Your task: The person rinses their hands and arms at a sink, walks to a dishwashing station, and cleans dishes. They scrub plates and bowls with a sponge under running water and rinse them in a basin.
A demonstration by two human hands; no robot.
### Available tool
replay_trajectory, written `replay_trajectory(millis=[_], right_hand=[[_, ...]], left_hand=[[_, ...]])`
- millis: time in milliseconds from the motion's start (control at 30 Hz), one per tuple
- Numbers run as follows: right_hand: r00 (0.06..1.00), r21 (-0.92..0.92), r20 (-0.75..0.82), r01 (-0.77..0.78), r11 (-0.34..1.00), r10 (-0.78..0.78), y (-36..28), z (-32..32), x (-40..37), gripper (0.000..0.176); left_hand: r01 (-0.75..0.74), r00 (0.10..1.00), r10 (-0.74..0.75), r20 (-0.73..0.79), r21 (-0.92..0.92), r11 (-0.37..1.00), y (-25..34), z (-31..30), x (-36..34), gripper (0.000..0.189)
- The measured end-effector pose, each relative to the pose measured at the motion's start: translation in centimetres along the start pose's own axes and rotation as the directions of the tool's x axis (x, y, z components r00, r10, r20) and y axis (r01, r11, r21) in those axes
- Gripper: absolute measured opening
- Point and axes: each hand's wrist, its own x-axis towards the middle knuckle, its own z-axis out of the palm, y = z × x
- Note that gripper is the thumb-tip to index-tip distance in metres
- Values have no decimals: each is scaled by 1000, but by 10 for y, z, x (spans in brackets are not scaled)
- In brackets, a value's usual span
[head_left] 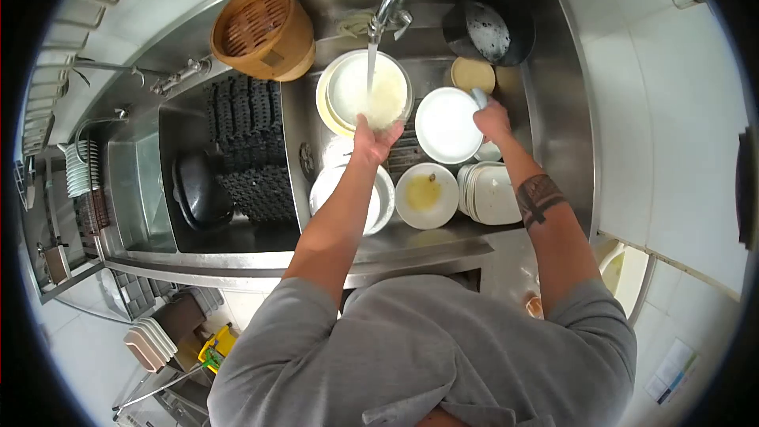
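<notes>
My left hand (375,141) is below the running tap, at the near rim of a white bowl (348,95) filling with cloudy water. Its thumb and fingers are spread. A yellowish bowl (323,103) lies beneath that one. At the right edge of a round white dish (447,125), my right hand (493,120) is closed around a small pale grey-blue thing (479,98), whose kind I cannot make out. Nearer me are another white bowl (383,204), a bowl with yellow liquid (423,198) and a stack of squarish white dishes (498,194).
The metal tap (387,12) arches over the sink (565,134). A bamboo steamer (269,32) stands at the back left, a dark pan (518,32) at the back right, near a small tan bowl (473,75). Black mats (249,134) and a black lidded container (198,190) occupy the left basin.
</notes>
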Motion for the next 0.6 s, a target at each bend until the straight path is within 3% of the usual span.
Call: replay_trajectory(millis=[67, 100, 133, 200, 267, 333, 400, 500, 600], right_hand=[[997, -167, 49, -54, 984, 63, 1, 17, 20, 50], [976, -196, 183, -81, 977, 117, -4, 17, 27, 51], [977, -187, 185, -73, 980, 108, -4, 21, 33, 51], [976, -110, 172, -113, 987, 131, 5, 35, 41, 41], [973, -119, 185, -118, 986, 139, 19, 47, 57, 39], [970, -127, 190, -126, 984, 149, 38, 60, 72, 38], [999, -324, 21, 47, 945, -43, 56, 69, 83, 51], [997, -342, 38, 70, 937, -61, 58, 71, 76, 48], [996, -295, 70, 69, 953, -51, 61, 71, 80, 49]], left_hand=[[-85, 996, 85, -5, -65, 994, -3, -13, 33, 64], [-35, 999, 35, -34, -12, 999, 6, -13, 33, 52], [-45, 998, 45, -32, -6, 999, 14, -11, 34, 52], [-40, 987, 68, -145, 188, 981, 23, -11, 34, 45], [-60, 978, 110, -177, 268, 962, 29, -6, 24, 45], [-47, 946, 190, -263, 468, 882, 40, -1, 8, 45], [-28, 906, 255, -337, 555, 831, 56, 19, -17, 41], [-104, 908, 334, -254, 636, 765, 75, 22, -22, 39], [-25, 874, 373, -312, 737, 676, 101, 42, -31, 37]])
